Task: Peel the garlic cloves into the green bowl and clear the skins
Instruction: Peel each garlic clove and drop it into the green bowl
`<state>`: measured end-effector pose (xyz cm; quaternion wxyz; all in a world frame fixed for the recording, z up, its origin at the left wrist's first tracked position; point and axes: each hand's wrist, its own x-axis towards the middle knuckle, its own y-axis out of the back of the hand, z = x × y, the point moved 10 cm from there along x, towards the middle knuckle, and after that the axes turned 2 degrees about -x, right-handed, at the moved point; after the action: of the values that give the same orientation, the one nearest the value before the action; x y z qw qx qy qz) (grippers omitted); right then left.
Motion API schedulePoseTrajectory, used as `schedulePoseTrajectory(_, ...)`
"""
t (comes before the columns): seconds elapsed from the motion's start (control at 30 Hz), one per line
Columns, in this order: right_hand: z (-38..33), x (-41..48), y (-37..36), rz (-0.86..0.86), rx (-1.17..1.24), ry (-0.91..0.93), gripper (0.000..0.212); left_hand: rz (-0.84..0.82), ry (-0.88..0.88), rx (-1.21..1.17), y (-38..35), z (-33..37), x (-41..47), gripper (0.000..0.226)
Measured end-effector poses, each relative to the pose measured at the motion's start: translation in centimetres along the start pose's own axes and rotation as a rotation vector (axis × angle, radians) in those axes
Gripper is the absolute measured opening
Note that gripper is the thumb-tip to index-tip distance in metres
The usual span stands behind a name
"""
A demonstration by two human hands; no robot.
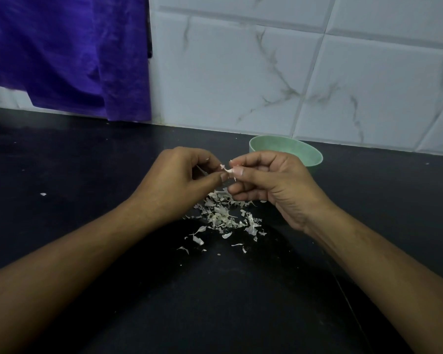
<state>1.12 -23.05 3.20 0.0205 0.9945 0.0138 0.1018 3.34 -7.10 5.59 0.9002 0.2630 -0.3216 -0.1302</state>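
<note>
Over the dark bench [87,162], our left hand [179,180] and right hand [266,180] each close a grip on one garlic clove [229,171], above a heap of skins [225,215], with the green bowl [304,154] just beyond the right hand.

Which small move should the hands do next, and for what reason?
Probably the left hand pulls the loose skin off the garlic clove, which the right hand pinches. White skin sticks out from it, so it seems not ready for the green bowl; the scrap can fall on the skin pile below.
</note>
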Motion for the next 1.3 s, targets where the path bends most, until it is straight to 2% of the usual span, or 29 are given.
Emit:
schedulePoseTrajectory(0.13, -0.5, -0.1, 0.0, -0.031, -0.118, 0.029, 0.015, 0.026, -0.031, 0.042, 0.2, 0.3, 0.0, 0.006)
schedulePoseTrajectory(0.4, -0.9, -0.1, -0.2, -0.015, -0.206, 0.092, 0.010, -0.006, -0.117, 0.119, 0.2, 0.9, 0.1, 0.009)
schedulePoseTrajectory(0.57, -0.7, -0.1, -0.3, -0.037, -0.211, 0.086, 0.010, -0.023, -0.183, 0.167, 0.4, 1.6, 0.1, 0.015)
schedulePoseTrajectory(0.7, -0.5, 0.1, -0.1, -0.039, -0.214, 0.082, 0.010, -0.063, -0.204, 0.190, 0.1, 1.8, 0.0, 0.010)
schedulePoseTrajectory(0.9, -0.6, 0.1, -0.3, -0.071, -0.205, 0.077, 0.009, -0.081, -0.187, 0.125, -0.1, 1.8, -0.1, 0.010)
schedulePoseTrajectory(1.03, -0.7, -0.1, -0.5, -0.063, -0.204, 0.088, 0.008, -0.093, -0.198, 0.113, -0.2, 2.0, -0.2, 0.017)
schedulePoseTrajectory(1.2, -1.6, -0.4, -0.9, 0.014, -0.244, 0.212, 0.005, -0.020, -0.082, 0.054, -0.2, 0.8, -0.2, 0.016)
schedulePoseTrajectory(1.3, -2.7, -0.8, -0.8, 0.100, -0.340, 0.337, 0.005, -0.011, 0.063, -0.180, -0.6, -0.5, 0.0, 0.021)
